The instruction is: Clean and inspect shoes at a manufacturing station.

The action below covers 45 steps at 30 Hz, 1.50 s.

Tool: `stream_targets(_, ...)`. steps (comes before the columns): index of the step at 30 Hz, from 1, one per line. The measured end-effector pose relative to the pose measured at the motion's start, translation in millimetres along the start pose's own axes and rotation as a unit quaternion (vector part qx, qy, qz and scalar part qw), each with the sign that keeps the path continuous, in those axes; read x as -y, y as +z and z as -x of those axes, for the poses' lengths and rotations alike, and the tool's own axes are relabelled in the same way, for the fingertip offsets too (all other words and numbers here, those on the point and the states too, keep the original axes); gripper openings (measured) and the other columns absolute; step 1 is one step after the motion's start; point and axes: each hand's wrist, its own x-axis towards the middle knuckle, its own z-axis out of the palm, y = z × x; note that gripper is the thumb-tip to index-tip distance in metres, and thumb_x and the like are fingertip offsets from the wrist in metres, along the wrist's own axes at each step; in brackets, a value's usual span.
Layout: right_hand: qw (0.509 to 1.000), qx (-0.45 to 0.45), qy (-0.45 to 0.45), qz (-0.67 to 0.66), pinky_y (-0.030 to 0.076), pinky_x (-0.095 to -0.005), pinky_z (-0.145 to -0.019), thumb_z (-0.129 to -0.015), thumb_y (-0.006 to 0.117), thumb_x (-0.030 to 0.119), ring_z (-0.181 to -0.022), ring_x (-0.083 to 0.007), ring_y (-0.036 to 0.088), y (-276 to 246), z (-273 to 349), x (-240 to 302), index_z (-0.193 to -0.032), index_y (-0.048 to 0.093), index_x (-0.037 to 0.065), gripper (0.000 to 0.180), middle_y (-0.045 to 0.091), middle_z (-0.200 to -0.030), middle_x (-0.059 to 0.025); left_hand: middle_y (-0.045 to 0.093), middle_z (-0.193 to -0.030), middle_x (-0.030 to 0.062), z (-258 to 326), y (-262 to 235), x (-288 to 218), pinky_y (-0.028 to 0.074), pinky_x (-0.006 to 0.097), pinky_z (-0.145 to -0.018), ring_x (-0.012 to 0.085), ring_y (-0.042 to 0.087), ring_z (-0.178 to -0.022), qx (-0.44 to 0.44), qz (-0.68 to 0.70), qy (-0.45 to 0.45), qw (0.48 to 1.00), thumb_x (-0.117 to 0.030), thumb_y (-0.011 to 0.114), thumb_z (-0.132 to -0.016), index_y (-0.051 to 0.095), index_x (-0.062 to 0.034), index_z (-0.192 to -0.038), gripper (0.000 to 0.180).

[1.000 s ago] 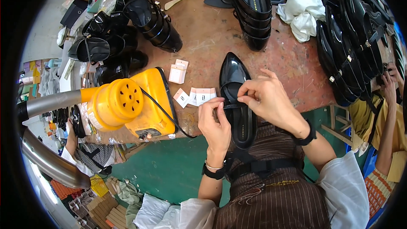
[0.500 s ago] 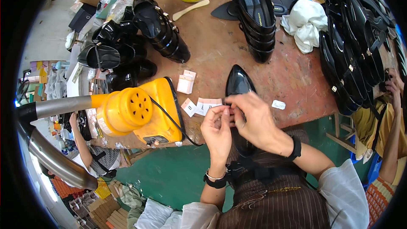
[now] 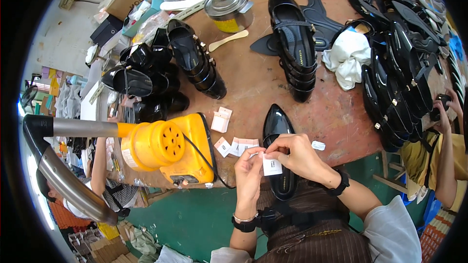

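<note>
A small white tag (image 3: pixel 272 166) is pinched between the fingertips of my left hand (image 3: pixel 248 174) and my right hand (image 3: pixel 301 156), its printed side facing up. Directly below it lies a glossy black pointed shoe (image 3: pixel 279 121), toe pointing away, its heel end past the table's near edge and over my apron. Both hands are closed and partly cover the shoe's middle. Loose white tags (image 3: pixel 243 146) lie just beyond my left hand, with a banded bundle of tags (image 3: pixel 222 119) farther off. A small white sticker (image 3: pixel 318 145) rests right of the shoe.
A yellow machine (image 3: pixel 197 163) with a cord and thick metal pipe (image 3: pixel 73 180) stands left. Stacked black shoes (image 3: pixel 292 34) sit at the back, with more shoes (image 3: pixel 390 83) right beside a white cloth (image 3: pixel 348 53). A metal can (image 3: pixel 228 7) and wooden spatula (image 3: pixel 228 40) lie behind. Co-workers flank the table.
The tag now shows below my fingertips, where it was not visible before. My right hand has turned and lowered toward my left. The whole view has shifted, showing more of the table's far side.
</note>
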Motion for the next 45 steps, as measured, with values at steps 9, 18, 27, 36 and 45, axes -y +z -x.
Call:
stream_targets(9, 0.996, -0.035, 0.002, 0.076, 0.049, -0.0347, -0.061, -0.077, 0.079, 0.013, -0.066, -0.0240, 0.065, 2, 1, -14, -0.087, 0.076, 0.004, 0.014, 0.069, -0.076, -0.0102, 0.072, -0.102, 0.0100, -1, -2, 0, 0.055, 0.025, -0.078, 0.0129, 0.068, -0.087, -0.007, -0.169, 0.094, 0.981, 0.003, 0.066, -0.092, 0.070, 0.0069, -0.112, 0.020)
stream_targets(18, 0.998, -0.011, 0.001, 0.065, 0.051, -0.0383, -0.061, -0.075, 0.078, 0.016, -0.067, -0.0296, 0.069, -2, -3, -22, -0.082, 0.076, 0.006, 0.012, 0.072, -0.075, -0.0127, 0.073, -0.094, 0.0163, -6, -8, -8, 0.059, 0.028, -0.077, 0.0167, 0.071, -0.084, 0.059, -0.192, 0.094, 0.975, 0.006, 0.066, -0.091, 0.055, 0.0067, -0.132, 0.043)
stream_targets(27, 0.998, 0.011, -0.006, 0.055, 0.052, -0.0370, -0.063, -0.075, 0.077, 0.014, -0.068, -0.0283, 0.070, -5, -1, -23, -0.084, 0.077, 0.005, 0.013, 0.072, -0.074, -0.0148, 0.073, -0.093, 0.0163, -7, -5, -14, 0.059, 0.029, -0.079, 0.0167, 0.070, -0.086, 0.085, -0.204, 0.069, 0.973, 0.010, 0.064, -0.090, 0.051, 0.0055, -0.136, 0.048)
stream_targets(36, 0.996, 0.009, 0.013, -0.087, 0.052, -0.0338, -0.064, -0.077, 0.080, 0.016, -0.066, -0.0215, 0.067, -11, 10, -24, -0.090, 0.077, 0.003, 0.018, 0.072, -0.080, -0.0131, 0.074, -0.094, 0.0145, -4, -4, 0, 0.056, 0.023, -0.065, 0.0133, 0.068, -0.072, 0.045, -0.134, 0.070, 0.988, 0.005, 0.068, -0.089, 0.034, 0.0015, -0.148, 0.069)
stream_targets(45, 0.958, -0.076, -0.016, 0.275, 0.052, -0.0395, -0.063, -0.076, 0.073, 0.005, -0.073, -0.0296, 0.065, -119, 87, -33, -0.083, 0.068, 0.006, 0.009, 0.063, -0.081, -0.0078, 0.061, -0.076, 0.0044, 11, -10, 7, 0.043, 0.026, -0.055, 0.0096, 0.052, -0.056, 0.041, -0.528, 0.036, 0.848, -0.009, 0.071, -0.089, 0.062, 0.0037, -0.106, 0.023)
